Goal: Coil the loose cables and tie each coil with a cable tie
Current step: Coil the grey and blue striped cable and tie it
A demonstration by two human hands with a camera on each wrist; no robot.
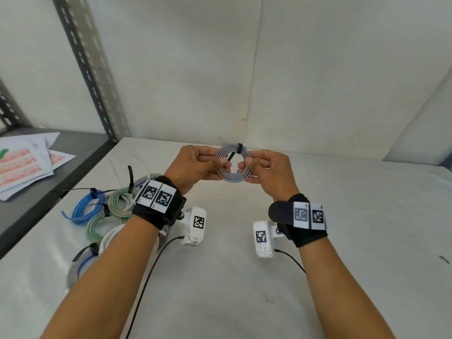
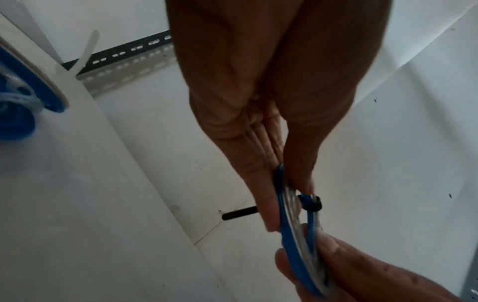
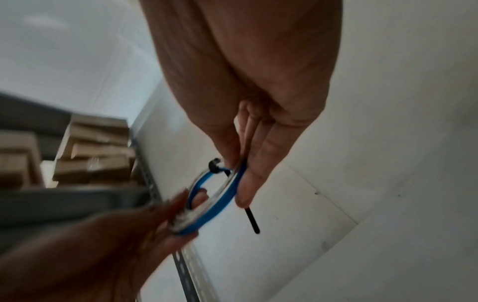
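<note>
A small blue-and-white cable coil (image 1: 232, 165) is held up above the white table (image 1: 342, 241), pinched at its two sides. Its left side is pinched between the thumb and fingers of the left hand (image 1: 195, 165), and its right side is gripped in the same way by the right hand (image 1: 267, 171); both grips are narrow and closed on the cable. A black cable tie (image 1: 236, 150) is wrapped round the far arc of the coil, between the two grips, and its free tail runs down across the opening toward the left thumb. In the left wrist view the tie's head (image 2: 311, 204) is seen just past the left fingertips (image 2: 270, 222), with the tail projecting beyond them. Below and to the left of the left grip, tied coils in blue (image 1: 85, 210), green (image 1: 121, 201) and white (image 1: 110, 238) lie on the table. Printed paper sheets (image 1: 27, 165) lie on the grey shelf farther left.
</note>
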